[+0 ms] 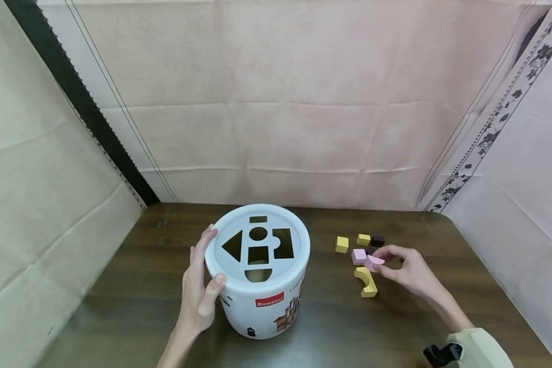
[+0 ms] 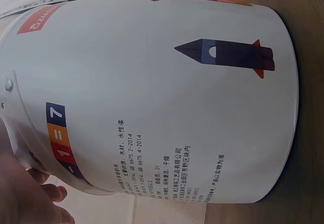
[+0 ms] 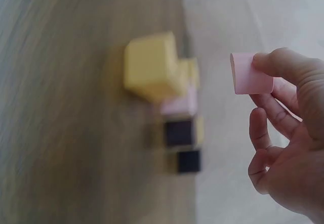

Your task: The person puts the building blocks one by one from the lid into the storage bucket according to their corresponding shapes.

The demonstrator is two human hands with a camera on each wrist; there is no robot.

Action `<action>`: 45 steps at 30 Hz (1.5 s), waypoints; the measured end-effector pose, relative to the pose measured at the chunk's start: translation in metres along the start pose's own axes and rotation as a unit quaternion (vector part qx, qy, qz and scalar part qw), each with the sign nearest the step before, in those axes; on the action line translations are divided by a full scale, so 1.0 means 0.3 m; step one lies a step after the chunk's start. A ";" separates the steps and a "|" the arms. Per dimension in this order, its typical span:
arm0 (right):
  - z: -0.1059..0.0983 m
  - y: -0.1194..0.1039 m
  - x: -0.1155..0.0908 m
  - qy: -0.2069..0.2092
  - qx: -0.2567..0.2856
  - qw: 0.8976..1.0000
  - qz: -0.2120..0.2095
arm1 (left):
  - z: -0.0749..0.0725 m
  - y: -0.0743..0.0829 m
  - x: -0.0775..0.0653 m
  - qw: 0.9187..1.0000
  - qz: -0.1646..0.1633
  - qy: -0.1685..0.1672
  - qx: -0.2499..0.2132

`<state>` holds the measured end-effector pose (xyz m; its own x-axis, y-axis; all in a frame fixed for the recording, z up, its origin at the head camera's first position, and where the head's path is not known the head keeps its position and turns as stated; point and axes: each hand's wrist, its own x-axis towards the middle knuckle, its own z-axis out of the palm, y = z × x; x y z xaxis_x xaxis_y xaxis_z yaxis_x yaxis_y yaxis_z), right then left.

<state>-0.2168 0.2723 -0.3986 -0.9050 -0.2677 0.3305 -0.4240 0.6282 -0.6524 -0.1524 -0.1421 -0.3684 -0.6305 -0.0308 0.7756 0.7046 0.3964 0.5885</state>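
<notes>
Our right hand (image 1: 407, 268) pinches the pink block (image 1: 373, 262) over the bench (image 1: 340, 327), near the yellow arch (image 1: 370, 288). Our left hand (image 1: 199, 294) rests against the white tub (image 1: 240, 310), fingers spread out, maybe so it won't wobble.

We see the left hand (image 1: 199, 296) left of the bucket (image 1: 246, 294), 6 blocks (image 1: 359, 257) and the right hand (image 1: 409, 268) to its right, the cloth (image 1: 294, 128) behind it.

Left wrist view: cropped hand (image 2: 20, 193); cropped bucket (image 2: 162, 97)
</notes>
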 end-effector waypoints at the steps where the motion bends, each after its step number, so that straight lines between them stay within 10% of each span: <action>1: -0.006 -0.038 0.004 0.001 0.004 1.000 -0.005 | 0.000 -0.005 -0.001 1.000 -0.002 0.000 0.002; 35: 0.022 -0.660 0.143 -0.052 0.108 0.969 -0.217 | 0.007 -0.013 -0.011 1.000 -0.015 -0.012 0.013; 45: 0.143 -0.656 0.205 -0.089 0.115 0.952 -0.270 | 0.001 -0.016 -0.004 1.000 -0.017 -0.010 0.023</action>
<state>-0.1904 0.1008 -0.2793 -0.5365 -0.6379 0.5525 -0.8058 0.1929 -0.5598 -0.1552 -0.1436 -0.3723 -0.6609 -0.0272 0.7500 0.6669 0.4369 0.6036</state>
